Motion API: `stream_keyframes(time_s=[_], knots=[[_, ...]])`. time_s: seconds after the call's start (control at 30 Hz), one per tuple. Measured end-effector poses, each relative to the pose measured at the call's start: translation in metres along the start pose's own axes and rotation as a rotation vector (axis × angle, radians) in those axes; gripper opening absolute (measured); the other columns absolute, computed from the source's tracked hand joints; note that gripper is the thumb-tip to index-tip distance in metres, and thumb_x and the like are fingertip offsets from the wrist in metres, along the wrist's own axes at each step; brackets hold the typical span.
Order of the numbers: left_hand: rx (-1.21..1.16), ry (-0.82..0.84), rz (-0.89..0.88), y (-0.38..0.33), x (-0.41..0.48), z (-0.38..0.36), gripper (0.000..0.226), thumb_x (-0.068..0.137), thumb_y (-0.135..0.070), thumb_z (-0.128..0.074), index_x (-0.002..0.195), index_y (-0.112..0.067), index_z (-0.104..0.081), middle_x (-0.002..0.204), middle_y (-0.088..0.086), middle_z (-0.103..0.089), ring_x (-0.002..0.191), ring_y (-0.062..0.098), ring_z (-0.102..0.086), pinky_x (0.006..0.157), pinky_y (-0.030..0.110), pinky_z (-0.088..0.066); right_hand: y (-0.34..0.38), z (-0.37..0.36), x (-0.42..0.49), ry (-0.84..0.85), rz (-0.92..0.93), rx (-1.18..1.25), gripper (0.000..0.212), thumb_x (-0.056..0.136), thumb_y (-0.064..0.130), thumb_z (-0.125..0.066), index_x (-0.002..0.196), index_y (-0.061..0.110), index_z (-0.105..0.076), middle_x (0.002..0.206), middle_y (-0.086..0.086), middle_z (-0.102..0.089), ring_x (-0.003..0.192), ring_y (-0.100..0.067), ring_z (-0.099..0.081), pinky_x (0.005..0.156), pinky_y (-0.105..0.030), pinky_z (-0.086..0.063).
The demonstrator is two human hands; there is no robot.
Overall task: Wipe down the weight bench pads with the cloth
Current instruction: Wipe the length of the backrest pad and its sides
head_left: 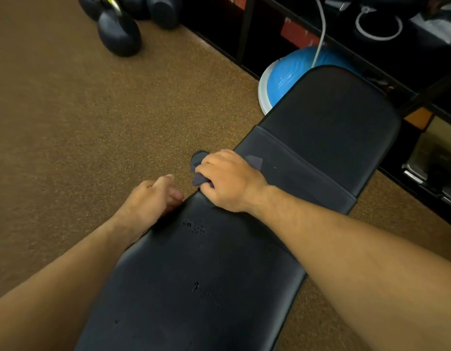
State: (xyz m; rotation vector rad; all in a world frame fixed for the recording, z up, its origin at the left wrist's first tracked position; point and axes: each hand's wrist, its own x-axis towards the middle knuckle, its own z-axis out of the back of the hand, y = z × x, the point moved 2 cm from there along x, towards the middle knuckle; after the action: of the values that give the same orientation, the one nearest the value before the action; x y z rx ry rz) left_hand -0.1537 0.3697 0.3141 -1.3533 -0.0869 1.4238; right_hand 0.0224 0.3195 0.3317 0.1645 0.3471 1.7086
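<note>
Two arms in view, bare from frame edge to fingertips. Left forearm: fine dark hair along the top, denser near the wrist. Right forearm: the same fine hair, with faint tendon lines at the wrist. Left hand: one pale thumbnail visible. Right hand: knuckles and back-of-hand ridges show, bare of any covering.

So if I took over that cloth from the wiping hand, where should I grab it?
Probably the bunched end of the cloth poking out past the right hand, at the left edge of the bench pad. Come from the floor side: that end is loose and raised, while the other corner lies flat on the pad and the hand covers the middle.
</note>
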Motion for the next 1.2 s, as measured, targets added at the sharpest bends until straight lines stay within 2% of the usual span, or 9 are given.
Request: stream_keyframes(time_s=[0.07, 0.13, 0.23, 0.33, 0.53, 0.7, 0.83, 1.07, 1.2], knots=[[-0.014, 0.022, 0.028, 0.002, 0.0, 0.002, 0.055, 0.094, -0.047, -0.041, 0.075, -0.011, -0.077, 0.08, 0.005, -0.076, 0.088, 0.028, -0.069, 0.096, 0.046, -0.048, 0.003, 0.002, 0.012, 0.08, -0.015, -0.055, 0.016, 0.089, 0.031, -0.045, 0.077, 0.021, -0.05, 0.083, 0.003, -0.047, 0.088, -0.025, -0.052, 0.088, -0.04, -0.037], [-0.01, 0.028, 0.036, 0.004, -0.002, 0.003, 0.053, 0.085, -0.053, -0.043, 0.073, -0.015, -0.079, 0.082, 0.003, -0.076, 0.089, 0.026, -0.069, 0.097, 0.046, -0.048, 0.003, -0.001, 0.007, 0.067, 0.0, -0.036, 0.021, 0.088, 0.029, -0.046, 0.085, 0.016, -0.061, 0.09, 0.0, -0.057, 0.093, -0.027, -0.054, 0.091, -0.04, -0.038], [0.006, -0.013, 0.026, 0.007, -0.007, 0.002, 0.05, 0.07, -0.061, -0.041, 0.071, -0.028, -0.079, 0.088, 0.001, -0.075, 0.092, 0.025, -0.068, 0.099, 0.046, -0.046, 0.001, -0.008, -0.03, -0.027, 0.03, 0.074, 0.04, 0.085, 0.02, -0.048, 0.119, 0.008, -0.067, 0.125, -0.011, -0.063, 0.123, -0.032, -0.05, 0.111, -0.04, -0.031], [0.038, -0.073, 0.001, 0.001, -0.018, 0.0, 0.044, 0.078, -0.053, -0.042, 0.071, -0.028, -0.077, 0.095, -0.001, -0.073, 0.094, 0.021, -0.064, 0.099, 0.043, -0.044, -0.009, -0.009, -0.078, -0.023, 0.024, 0.089, 0.051, 0.087, 0.02, -0.039, 0.133, 0.009, -0.058, 0.146, -0.009, -0.049, 0.141, -0.029, -0.035, 0.118, -0.045, -0.022], [0.218, -0.076, -0.07, 0.001, -0.029, -0.006, 0.033, 0.093, -0.036, -0.046, 0.093, -0.014, -0.072, 0.096, 0.001, -0.067, 0.092, 0.023, -0.059, 0.091, 0.041, -0.048, -0.013, -0.008, -0.102, 0.01, 0.035, 0.009, 0.057, 0.081, 0.016, -0.039, 0.135, 0.012, -0.054, 0.147, -0.005, -0.047, 0.144, -0.029, -0.029, 0.117, -0.053, -0.022], [0.278, -0.104, -0.076, -0.002, -0.026, -0.004, 0.033, 0.092, -0.034, -0.048, 0.081, -0.01, -0.068, 0.084, 0.005, -0.066, 0.081, 0.024, -0.06, 0.075, 0.036, -0.048, 0.005, -0.01, -0.045, 0.076, 0.07, -0.051, 0.058, 0.083, 0.015, -0.041, 0.14, 0.01, -0.05, 0.15, -0.007, -0.044, 0.144, -0.033, -0.027, 0.119, -0.052, -0.015], [0.31, -0.102, -0.082, -0.002, -0.027, -0.004, 0.035, 0.093, -0.034, -0.048, 0.08, -0.009, -0.067, 0.084, 0.007, -0.065, 0.08, 0.026, -0.06, 0.071, 0.035, -0.045, 0.003, -0.012, -0.041, 0.087, 0.083, -0.031, 0.06, 0.084, 0.022, -0.029, 0.139, 0.011, -0.052, 0.15, -0.006, -0.044, 0.145, -0.031, -0.026, 0.12, -0.048, -0.014], [0.291, -0.07, -0.088, 0.003, -0.029, -0.003, 0.034, 0.094, -0.037, -0.045, 0.089, -0.015, -0.07, 0.094, 0.003, -0.067, 0.089, 0.023, -0.06, 0.089, 0.042, -0.05, -0.02, -0.01, -0.133, 0.036, 0.086, -0.049, 0.055, 0.089, 0.018, -0.036, 0.142, 0.011, -0.048, 0.154, -0.005, -0.037, 0.147, -0.029, -0.021, 0.119, -0.046, -0.01], [0.255, -0.067, -0.077, 0.004, -0.029, -0.002, 0.035, 0.093, -0.04, -0.045, 0.094, -0.016, -0.071, 0.101, 0.005, -0.065, 0.093, 0.024, -0.058, 0.086, 0.038, -0.046, -0.009, -0.01, -0.099, 0.067, 0.106, -0.069, 0.053, 0.092, 0.021, -0.036, 0.142, 0.008, -0.047, 0.153, -0.008, -0.038, 0.146, -0.032, -0.023, 0.12, -0.047, -0.01]])
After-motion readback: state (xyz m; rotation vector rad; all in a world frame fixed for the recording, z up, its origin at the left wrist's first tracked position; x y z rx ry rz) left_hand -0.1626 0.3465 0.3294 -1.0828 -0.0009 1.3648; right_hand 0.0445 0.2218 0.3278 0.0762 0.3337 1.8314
